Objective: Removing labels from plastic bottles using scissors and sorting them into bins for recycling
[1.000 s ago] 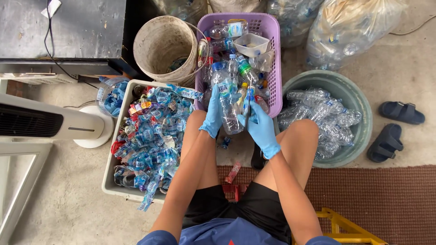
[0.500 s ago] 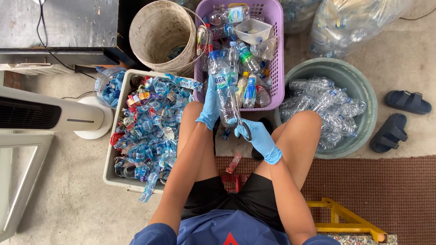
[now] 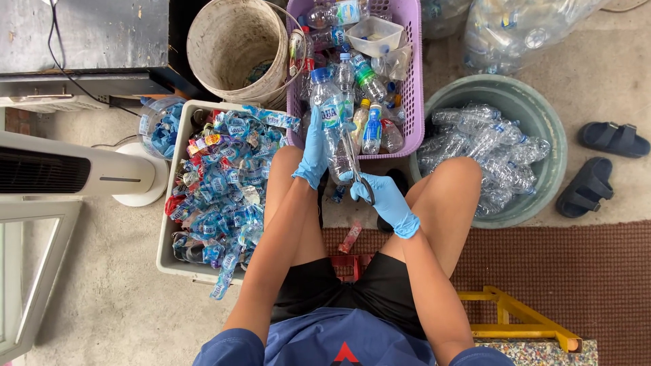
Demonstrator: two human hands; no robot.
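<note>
One clear plastic bottle (image 3: 330, 125), blue cap, blue label, upright-tilted between knees, before purple basket (image 3: 415, 102). Left hand (image 3: 313, 152), blue-gloved, clasped round bottle. Right hand (image 3: 383, 196) closed on scissors (image 3: 354, 163), blades against bottle. White crate (image 3: 165, 230) of torn labels left; green tub (image 3: 542, 129) right.

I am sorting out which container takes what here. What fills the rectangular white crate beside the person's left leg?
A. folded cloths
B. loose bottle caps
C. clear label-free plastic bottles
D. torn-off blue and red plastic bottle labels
D: the rectangular white crate is heaped with crumpled blue and red plastic labels, while the clear bare bottles lie in the round green tub.
</note>
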